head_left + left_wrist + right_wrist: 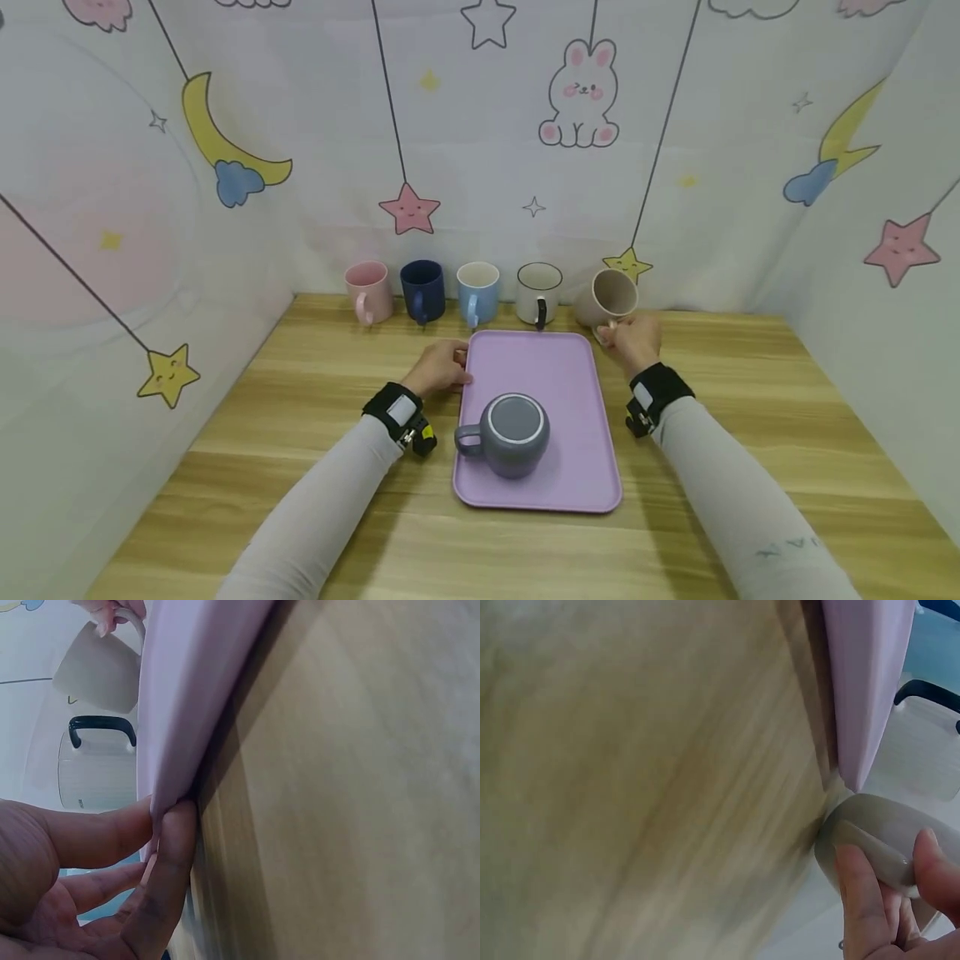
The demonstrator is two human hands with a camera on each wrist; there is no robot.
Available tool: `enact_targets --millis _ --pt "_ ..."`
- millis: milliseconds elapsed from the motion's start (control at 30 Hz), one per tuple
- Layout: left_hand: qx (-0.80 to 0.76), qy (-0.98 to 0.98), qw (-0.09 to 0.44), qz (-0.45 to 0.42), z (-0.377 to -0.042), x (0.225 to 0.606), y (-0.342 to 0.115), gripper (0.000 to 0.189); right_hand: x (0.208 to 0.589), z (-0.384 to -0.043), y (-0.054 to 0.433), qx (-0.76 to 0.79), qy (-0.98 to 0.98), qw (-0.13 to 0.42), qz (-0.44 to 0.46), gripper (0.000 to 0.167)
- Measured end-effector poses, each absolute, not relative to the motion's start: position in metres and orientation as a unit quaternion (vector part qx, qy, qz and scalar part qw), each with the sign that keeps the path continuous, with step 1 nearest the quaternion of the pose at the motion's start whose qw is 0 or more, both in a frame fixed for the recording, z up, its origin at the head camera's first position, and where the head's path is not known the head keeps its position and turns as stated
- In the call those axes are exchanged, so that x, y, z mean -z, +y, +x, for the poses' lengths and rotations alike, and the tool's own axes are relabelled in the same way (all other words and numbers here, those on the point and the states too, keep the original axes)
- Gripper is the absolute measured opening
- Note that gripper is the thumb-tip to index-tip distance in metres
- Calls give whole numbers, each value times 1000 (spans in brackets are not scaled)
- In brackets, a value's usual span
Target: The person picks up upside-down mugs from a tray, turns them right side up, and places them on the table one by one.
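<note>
My left hand pinches the left rim of a lilac tray, thumb and finger on either side of the edge in the left wrist view. With my right hand I grip the handle of a beige mug just past the tray's far right corner. This mug leans over, its mouth turned up and to the right in the head view. On the near half of the tray sits a grey mug, upside down, handle pointing left.
Along the back of the wooden table stand upright mugs: a pink mug, a navy mug, a light blue mug and a white mug with a black handle. A printed cloth hangs close behind them.
</note>
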State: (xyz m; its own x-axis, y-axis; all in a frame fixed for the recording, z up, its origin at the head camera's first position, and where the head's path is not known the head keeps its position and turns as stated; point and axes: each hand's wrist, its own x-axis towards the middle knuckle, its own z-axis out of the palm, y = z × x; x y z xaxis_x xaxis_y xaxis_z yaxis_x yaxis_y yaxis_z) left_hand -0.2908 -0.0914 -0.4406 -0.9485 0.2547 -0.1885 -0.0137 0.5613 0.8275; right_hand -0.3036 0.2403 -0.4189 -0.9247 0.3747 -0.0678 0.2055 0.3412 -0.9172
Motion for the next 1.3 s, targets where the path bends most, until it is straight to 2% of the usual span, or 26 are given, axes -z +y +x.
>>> enact_targets --millis 200,333,500,800,1133,1300 --pt "-471 868 141 68 -292 441 -91 65 411 -312 239 -492 -855 70 -146 27" --pt "-468 870 143 63 -289 442 -100 65 405 -322 222 -490 -859 62 -136 22" --pt "-464 872 142 56 -286 441 -105 64 401 -330 208 -482 -864 66 -129 25" --pt "-480 863 145 60 -292 444 -91 65 399 -328 220 -505 -846 80 -148 27" --pt "-478 864 147 65 -289 442 -87 65 398 -323 233 -524 -840 41 -133 39" --pt "-473 867 145 64 -288 440 -89 65 398 -319 238 -512 -849 29 -126 39"
